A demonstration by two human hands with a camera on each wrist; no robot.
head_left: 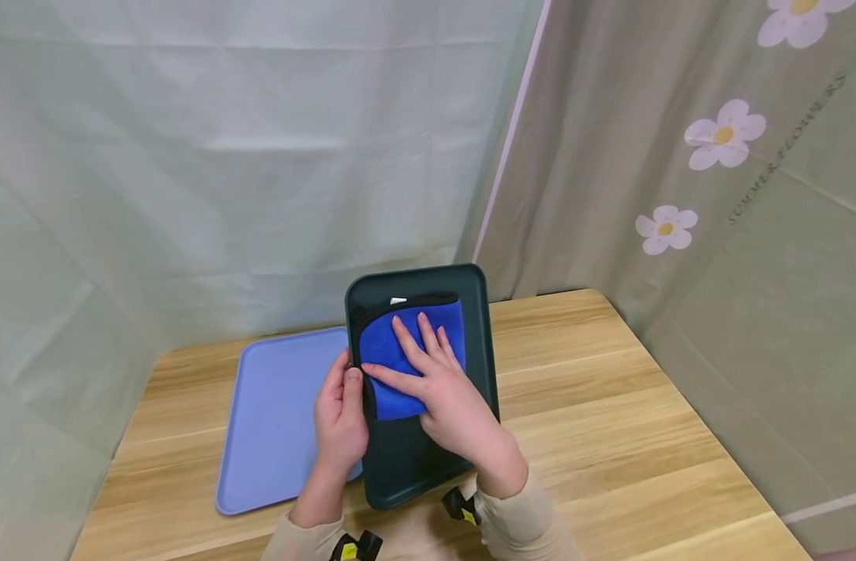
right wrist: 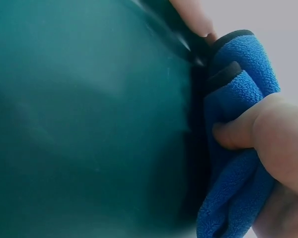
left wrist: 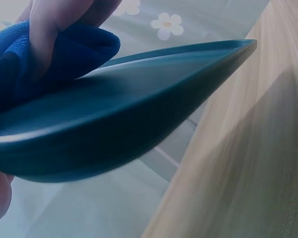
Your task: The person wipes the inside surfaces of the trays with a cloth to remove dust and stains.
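Note:
A dark green tray [head_left: 420, 460] is held tilted up off the table, its near end lower. My left hand [head_left: 339, 417] grips its left edge, thumb over the rim and fingers behind. A folded blue cloth [head_left: 378, 343] with black edging lies against the tray's inner face. Spread across the cloth, my right hand [head_left: 445, 393] presses it with straight fingers. In the right wrist view, the right thumb [right wrist: 238, 131] rests on the cloth's folds [right wrist: 233, 173]. The left wrist view shows the tray's rim [left wrist: 124, 121] side-on, with the cloth bunched under the fingers.
A light blue tray [head_left: 276, 421] lies flat on the wooden table [head_left: 596, 421], left of the green tray and partly covered by it. Pale curtains [head_left: 259, 156] stand behind the table, and a flowered curtain [head_left: 750, 312] is on the right.

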